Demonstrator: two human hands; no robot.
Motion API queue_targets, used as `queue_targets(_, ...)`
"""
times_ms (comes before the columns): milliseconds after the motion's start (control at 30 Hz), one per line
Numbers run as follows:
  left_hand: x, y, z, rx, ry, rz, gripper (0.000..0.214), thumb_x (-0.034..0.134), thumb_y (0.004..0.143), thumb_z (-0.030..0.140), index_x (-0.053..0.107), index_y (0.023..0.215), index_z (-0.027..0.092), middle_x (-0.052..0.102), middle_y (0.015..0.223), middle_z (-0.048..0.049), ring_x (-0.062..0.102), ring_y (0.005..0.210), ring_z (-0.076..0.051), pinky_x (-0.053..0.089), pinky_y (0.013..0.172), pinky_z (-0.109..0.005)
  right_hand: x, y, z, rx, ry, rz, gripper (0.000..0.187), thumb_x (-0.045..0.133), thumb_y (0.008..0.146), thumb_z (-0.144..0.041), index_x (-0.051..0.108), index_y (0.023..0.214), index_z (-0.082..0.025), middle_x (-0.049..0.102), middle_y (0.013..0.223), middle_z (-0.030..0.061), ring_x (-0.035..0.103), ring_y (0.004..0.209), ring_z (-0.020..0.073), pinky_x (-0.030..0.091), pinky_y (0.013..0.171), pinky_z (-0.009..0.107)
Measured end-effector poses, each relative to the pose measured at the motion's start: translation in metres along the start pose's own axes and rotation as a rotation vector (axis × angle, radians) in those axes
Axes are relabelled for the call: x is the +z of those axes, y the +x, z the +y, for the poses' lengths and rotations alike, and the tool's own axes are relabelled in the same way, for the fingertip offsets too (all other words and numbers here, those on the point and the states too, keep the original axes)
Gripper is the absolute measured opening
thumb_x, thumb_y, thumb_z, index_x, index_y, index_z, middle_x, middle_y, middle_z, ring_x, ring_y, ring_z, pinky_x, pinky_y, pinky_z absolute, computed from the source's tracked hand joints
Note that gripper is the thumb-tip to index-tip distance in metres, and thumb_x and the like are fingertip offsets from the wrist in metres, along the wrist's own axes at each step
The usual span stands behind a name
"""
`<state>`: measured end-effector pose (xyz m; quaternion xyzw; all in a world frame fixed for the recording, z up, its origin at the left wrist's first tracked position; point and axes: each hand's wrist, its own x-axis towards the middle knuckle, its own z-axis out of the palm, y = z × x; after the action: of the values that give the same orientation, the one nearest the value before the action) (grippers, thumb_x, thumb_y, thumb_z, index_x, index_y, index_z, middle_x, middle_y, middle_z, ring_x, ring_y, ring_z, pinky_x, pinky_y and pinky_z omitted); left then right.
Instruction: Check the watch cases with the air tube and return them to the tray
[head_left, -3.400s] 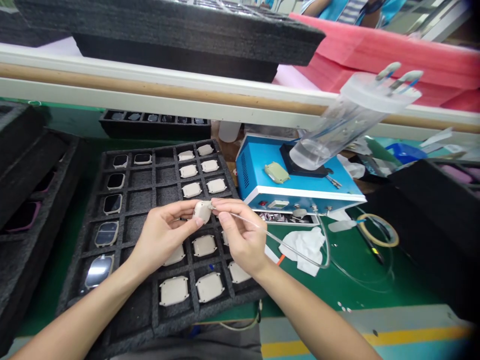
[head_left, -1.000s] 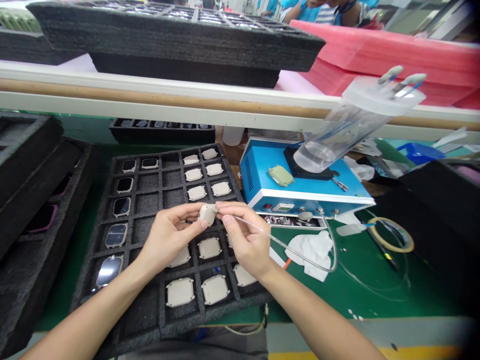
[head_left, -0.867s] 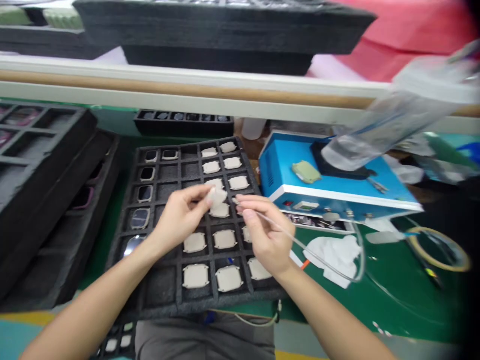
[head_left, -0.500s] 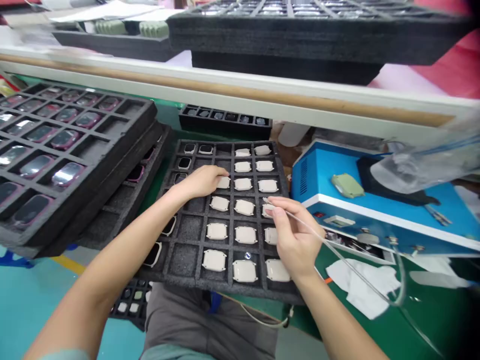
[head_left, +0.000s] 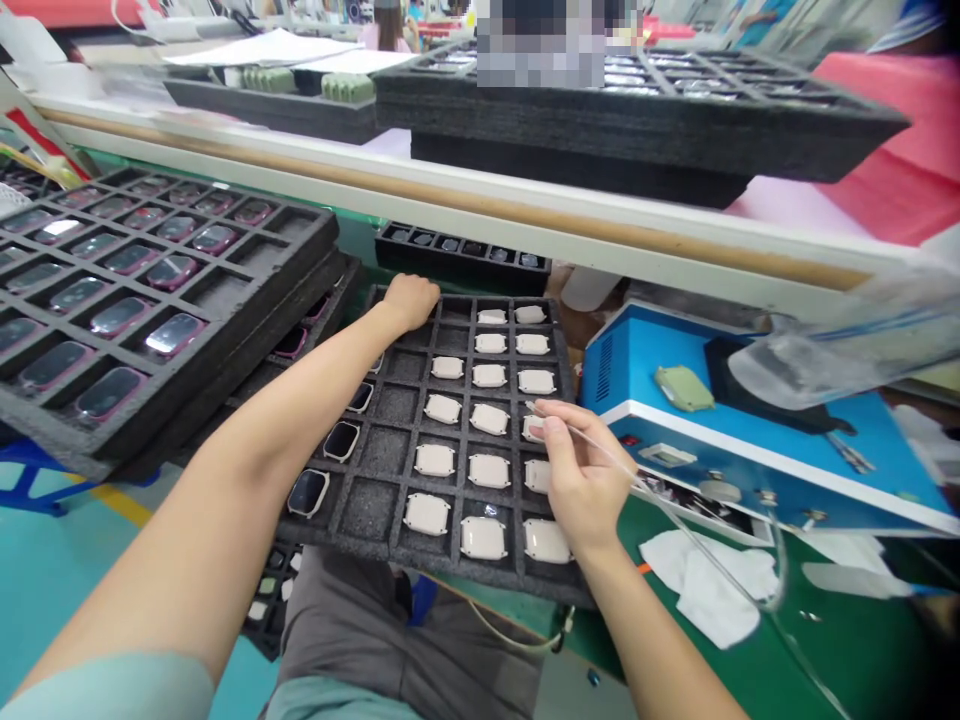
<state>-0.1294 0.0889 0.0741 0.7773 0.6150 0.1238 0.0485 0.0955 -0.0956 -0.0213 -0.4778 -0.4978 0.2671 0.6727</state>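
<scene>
A black foam tray (head_left: 397, 545) lies in front of me, split into square compartments. Several off-white watch cases (head_left: 489, 470) fill its right-hand columns. Down the left column are cases with dark screens (head_left: 308, 493). My left hand (head_left: 412, 299) reaches to the tray's far left corner, its fingers bent down into a compartment; what they hold is hidden. Between the thumb and fingers of my right hand (head_left: 589, 475) is a thin pen-like tool with a clear tube (head_left: 606, 450). Its tip is over a case in the rightmost column.
Stacked foam trays of purple-rimmed watches (head_left: 112, 393) stand on the left. To the right, a blue machine (head_left: 637, 350) carries a green case (head_left: 684, 388). White cloths (head_left: 716, 590) lie near it. A shelf edge (head_left: 525, 215) crosses above, holding more trays (head_left: 630, 135).
My left hand has moved from a white case in the third column to the tray's far left corner. My right hand keeps its grip on the tool. The view has tilted up slightly.
</scene>
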Motion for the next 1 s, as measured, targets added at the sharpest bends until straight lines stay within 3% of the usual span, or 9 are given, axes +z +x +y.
queue_targets(100,0.006,-0.024,0.021,-0.008,-0.060,0.039,0.027,0.060,0.101,0.023,0.067,0.125,0.010,0.071,0.128,-0.0177,0.066,0.122,-0.031,0.051,0.106,-0.053,0.000,-0.001,-0.002,-0.008,-0.002,-0.017,0.018,0.069,0.096,-0.036,0.078,0.096,-0.020,0.079,0.103,0.0085,0.077,0.094,0.0221,0.068,0.079,0.036)
queue_targets(167,0.016,-0.053,0.038,0.031,-0.144,0.023,0.028,0.052,0.101,0.015,0.069,0.123,0.011,0.076,0.122,-0.0176,0.071,0.117,-0.029,0.053,0.103,-0.044,0.001,-0.001,-0.004,-0.015,0.013,0.002,0.018,0.069,0.096,-0.035,0.078,0.097,-0.020,0.078,0.102,0.0083,0.077,0.093,0.0219,0.069,0.078,0.037)
queue_targets(267,0.037,-0.097,0.061,0.131,-0.310,-0.056,0.029,0.052,0.099,0.014,0.071,0.120,0.018,0.081,0.113,-0.0073,0.076,0.104,-0.022,0.057,0.090,-0.030,0.002,-0.002,-0.005,-0.035,0.044,0.056,0.015,0.070,0.095,-0.034,0.077,0.098,-0.021,0.077,0.101,0.0076,0.077,0.090,0.0211,0.070,0.079,0.038)
queue_targets(367,0.055,-0.123,0.072,0.140,-0.689,-0.106,0.028,0.053,0.095,0.015,0.071,0.117,0.014,0.082,0.110,-0.0095,0.077,0.097,-0.021,0.058,0.082,-0.028,0.003,-0.001,-0.003,-0.063,0.059,0.060,0.013,0.068,0.097,-0.031,0.077,0.099,-0.022,0.078,0.101,0.0072,0.077,0.093,0.0212,0.069,0.084,0.040)
queue_targets(500,0.065,-0.127,0.072,0.077,-1.069,-0.159,0.026,0.061,0.092,0.021,0.072,0.113,0.011,0.081,0.109,-0.0125,0.076,0.097,-0.023,0.057,0.078,-0.028,0.004,0.001,0.000,-0.099,0.069,0.005,0.012,0.066,0.098,-0.026,0.077,0.102,-0.023,0.079,0.106,0.0074,0.077,0.103,0.0226,0.067,0.094,0.042)
queue_targets(700,0.061,-0.129,0.075,0.034,-1.200,-0.173,0.017,0.069,0.087,0.023,0.072,0.101,0.014,0.080,0.099,-0.0092,0.074,0.091,-0.020,0.056,0.077,-0.027,0.005,0.004,-0.002,-0.116,0.070,-0.048,0.014,0.065,0.099,-0.020,0.078,0.103,-0.024,0.079,0.108,0.0074,0.077,0.104,0.0214,0.068,0.090,0.038)
queue_targets(833,0.058,-0.129,0.079,-0.150,-1.435,-0.184,0.028,0.080,0.071,0.014,0.063,0.093,0.017,0.073,0.090,-0.0018,0.072,0.078,-0.016,0.060,0.074,-0.028,0.004,0.004,-0.003,-0.113,0.069,-0.051,0.016,0.064,0.098,-0.019,0.078,0.104,-0.025,0.079,0.109,0.0071,0.077,0.104,0.0214,0.067,0.091,0.038)
queue_targets(900,0.056,-0.129,0.080,-0.243,-1.547,-0.192,0.040,0.082,0.065,0.011,0.061,0.098,0.018,0.071,0.089,0.0011,0.072,0.077,-0.015,0.063,0.073,-0.030,0.003,0.003,-0.004,-0.114,0.072,-0.044,0.016,0.064,0.098,-0.019,0.077,0.104,-0.025,0.079,0.108,0.0069,0.077,0.105,0.0217,0.067,0.091,0.038)
queue_targets(1000,0.053,-0.129,0.082,-0.291,-1.622,-0.198,0.050,0.082,0.068,0.013,0.067,0.116,0.017,0.074,0.094,-0.0009,0.073,0.086,-0.016,0.064,0.079,-0.031,0.003,0.003,-0.003,-0.117,0.079,-0.039,0.016,0.064,0.099,-0.018,0.077,0.105,-0.025,0.078,0.108,0.0069,0.077,0.105,0.0224,0.067,0.090,0.039)
